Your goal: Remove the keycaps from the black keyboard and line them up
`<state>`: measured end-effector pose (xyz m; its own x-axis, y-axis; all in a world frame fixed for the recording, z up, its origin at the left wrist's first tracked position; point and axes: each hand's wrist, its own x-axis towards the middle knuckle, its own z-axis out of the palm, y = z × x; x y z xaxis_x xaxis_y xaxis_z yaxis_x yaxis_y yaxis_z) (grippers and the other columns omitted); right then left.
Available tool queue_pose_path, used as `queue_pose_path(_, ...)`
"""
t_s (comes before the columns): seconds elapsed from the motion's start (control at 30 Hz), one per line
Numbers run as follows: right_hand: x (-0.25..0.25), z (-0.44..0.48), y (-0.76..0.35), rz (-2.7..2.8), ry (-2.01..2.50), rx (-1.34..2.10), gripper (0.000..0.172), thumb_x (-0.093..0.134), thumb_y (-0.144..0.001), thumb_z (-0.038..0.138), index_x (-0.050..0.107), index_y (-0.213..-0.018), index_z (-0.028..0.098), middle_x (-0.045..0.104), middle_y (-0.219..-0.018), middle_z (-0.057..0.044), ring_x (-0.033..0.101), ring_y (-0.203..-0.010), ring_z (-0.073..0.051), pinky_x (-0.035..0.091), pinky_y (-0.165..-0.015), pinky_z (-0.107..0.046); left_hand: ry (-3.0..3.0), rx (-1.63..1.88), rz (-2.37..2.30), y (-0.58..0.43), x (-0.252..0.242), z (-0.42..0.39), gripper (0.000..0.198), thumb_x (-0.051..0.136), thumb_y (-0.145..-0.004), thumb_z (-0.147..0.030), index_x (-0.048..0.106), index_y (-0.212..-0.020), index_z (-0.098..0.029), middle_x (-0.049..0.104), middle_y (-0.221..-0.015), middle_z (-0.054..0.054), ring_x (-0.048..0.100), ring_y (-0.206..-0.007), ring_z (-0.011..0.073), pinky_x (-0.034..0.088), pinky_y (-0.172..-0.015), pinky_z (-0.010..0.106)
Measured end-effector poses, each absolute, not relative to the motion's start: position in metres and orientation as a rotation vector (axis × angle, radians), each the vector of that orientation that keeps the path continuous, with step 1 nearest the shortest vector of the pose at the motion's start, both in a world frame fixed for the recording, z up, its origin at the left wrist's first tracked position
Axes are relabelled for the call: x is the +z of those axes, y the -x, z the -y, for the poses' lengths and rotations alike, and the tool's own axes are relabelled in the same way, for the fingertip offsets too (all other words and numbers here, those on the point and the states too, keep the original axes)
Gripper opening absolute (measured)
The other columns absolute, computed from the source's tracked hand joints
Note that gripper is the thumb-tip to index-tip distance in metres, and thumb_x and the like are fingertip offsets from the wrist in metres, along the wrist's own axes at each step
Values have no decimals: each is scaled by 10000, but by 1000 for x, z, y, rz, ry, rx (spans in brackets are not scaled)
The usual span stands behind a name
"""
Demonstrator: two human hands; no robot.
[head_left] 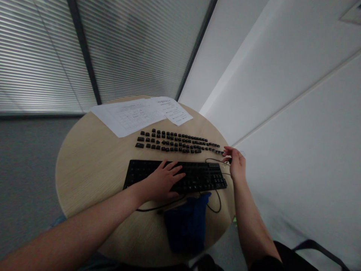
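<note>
A black keyboard (194, 177) lies across the round table. My left hand (165, 178) rests on it with fingers spread, palm down. Beyond it, several loose black keycaps (175, 144) are laid out in rows. At the right end of these rows is my right hand (236, 162), its fingers curled around a small dark thing (229, 160) too small to name. Its fingertips are close to the last keycaps on the table's right side. A black cable (218, 203) loops out from under the keyboard's front edge.
Printed paper sheets (135, 114) lie at the back of the wooden table (81, 165). A blue cloth (186, 226) lies at the front, partly over the cable. A white wall (296, 131) stands close on the right, and blinds (135, 49) are behind.
</note>
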<state>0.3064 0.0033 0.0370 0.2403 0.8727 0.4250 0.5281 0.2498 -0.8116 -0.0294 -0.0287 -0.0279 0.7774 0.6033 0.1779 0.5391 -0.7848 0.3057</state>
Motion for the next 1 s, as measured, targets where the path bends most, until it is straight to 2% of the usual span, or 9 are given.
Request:
queue_pose_path(0.1,41,27,-326,1201,1371,575,598,353,-942,666,710,-907,188,596,-659,-6,594,-591,-161,507,-616,-310,-2732,335,-896,30,-24,27,739,668,-815,-549,481,-1471,-264,430,-1566,131,272,-1484,385,131,-1183,615)
queue_pose_path(0.2,36,55,-337,1154,1465,754,603,356,-940,701,684,-895,198,430,-468,56,502,-451,-145,464,-523,-287,-2736,306,-893,31,-20,26,737,684,-808,-533,484,-1468,-274,432,-1565,124,273,-1484,383,139,-1183,613)
queue_pose_path(0.33,25,79,-335,1223,1576,923,476,559,-889,658,640,-994,201,582,-574,36,572,-516,-138,486,-545,-268,-2738,239,-874,34,-14,26,729,688,-810,-517,481,-1470,-290,422,-1574,109,280,-1483,378,149,-1186,616)
queue_pose_path(0.43,20,84,-331,1318,1584,1044,493,705,-806,580,606,-1109,204,655,-687,18,636,-614,-153,548,-628,-294,-2736,173,-869,36,-8,27,722,684,-814,-512,480,-1471,-293,412,-1582,101,273,-1489,371,152,-1192,612)
queue_pose_path(0.53,16,81,-327,1342,1593,1012,426,630,-853,560,584,-1086,207,636,-667,27,628,-582,-151,544,-592,-292,-2745,179,-882,36,-6,29,707,669,-824,-516,483,-1468,-290,407,-1584,104,272,-1490,366,149,-1196,610)
queue_pose_path(0.7,5,69,-319,1309,1728,810,285,463,-925,509,534,-997,242,452,-510,99,522,-389,-140,411,-405,-249,-2763,235,-895,35,-8,30,695,656,-831,-544,507,-1450,-267,422,-1569,132,297,-1478,376,160,-1195,607)
queue_pose_path(0.87,-9,61,-311,1344,1770,804,244,429,-943,468,518,-984,244,499,-582,78,552,-394,-138,389,-386,-246,-2765,252,-898,35,-12,29,693,653,-832,-547,506,-1449,-268,421,-1570,130,294,-1481,372,162,-1196,600)
queue_pose_path(1.0,-12,58,-309,1280,1810,810,232,434,-937,461,508,-946,242,485,-561,89,555,-372,-136,366,-364,-229,-2768,246,-899,36,-13,29,693,655,-835,-542,494,-1456,-280,424,-1570,121,283,-1488,361,157,-1200,592)
